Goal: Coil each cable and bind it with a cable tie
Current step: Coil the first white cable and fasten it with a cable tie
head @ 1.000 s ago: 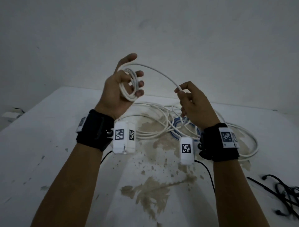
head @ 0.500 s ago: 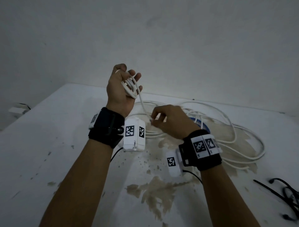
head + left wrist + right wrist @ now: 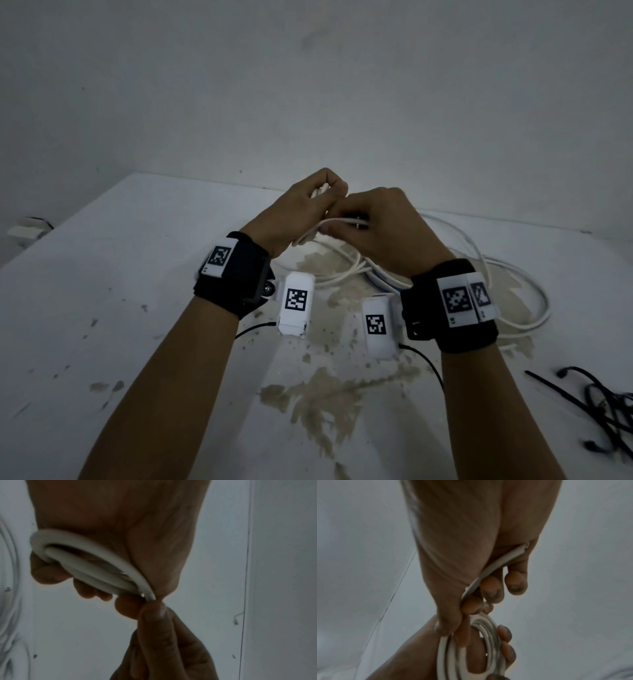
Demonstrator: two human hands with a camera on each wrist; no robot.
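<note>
Since half a second ago my right hand (image 3: 383,233) has come up and across to meet my left hand (image 3: 301,212); earlier they were apart with a strand slack between them, now they touch above the counter (image 3: 137,274). Left fingers (image 3: 506,635) are curled round the small coil (image 3: 471,649) of the white cable (image 3: 513,308), three or four turns in the right wrist view. Right fingers (image 3: 491,588) and thumb pinch one strand just beside the coil. The rest of that cable lies in loose loops on the counter behind my wrists, same as before. Count: one white cable, one blue item under the loops that I cannot make out, one black tangle of cables (image 3: 603,404) at the right edge, two hands, both clamped on the white cable. Brown stains (image 3: 318,407) mark the counter near me.
</note>
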